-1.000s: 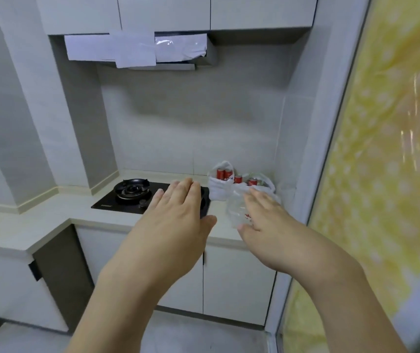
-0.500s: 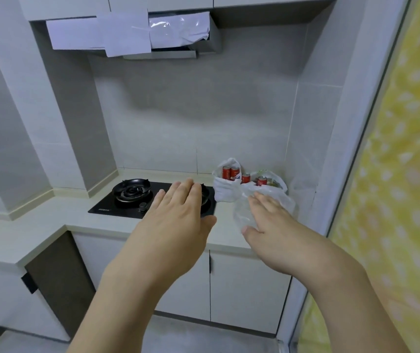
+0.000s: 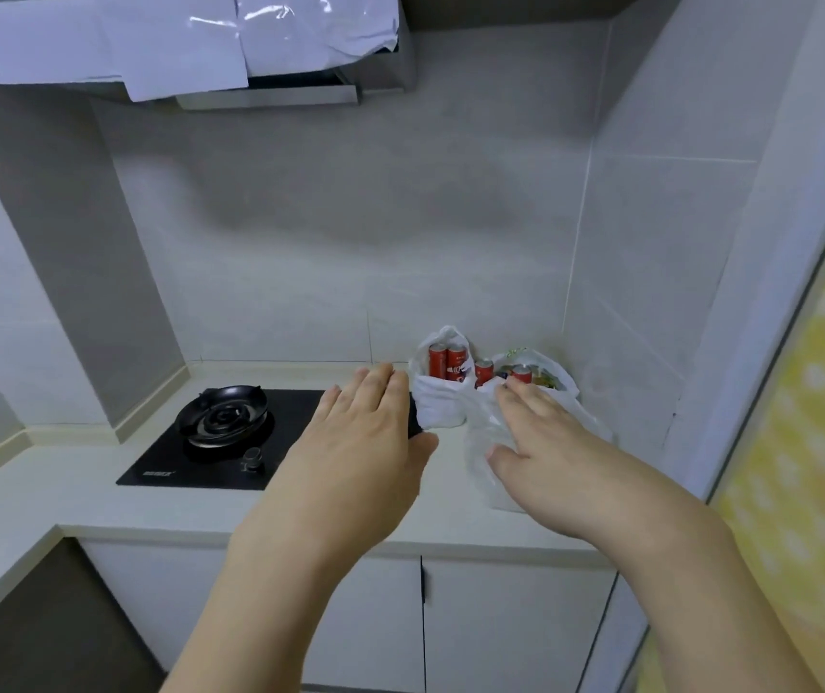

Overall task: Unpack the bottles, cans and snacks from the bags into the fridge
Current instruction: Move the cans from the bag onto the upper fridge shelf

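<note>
Both hands closer to the bags than 0.5 s ago, I see. Left hand [image 3: 365,432] hides the hob's [image 3: 230,442] right side, fingers flat, holding nothing. Right hand [image 3: 545,442] covers the clear bag [image 3: 485,442] front, fingers spread, empty. White bag [image 3: 437,407] at 1 o'clock, counter corner, red cans [image 3: 445,361] upright; snacks blurred.

Both arms were stretched forward, the left hand [image 3: 365,432] and right hand [image 3: 545,442] held palm-down, fingers straight.
</note>
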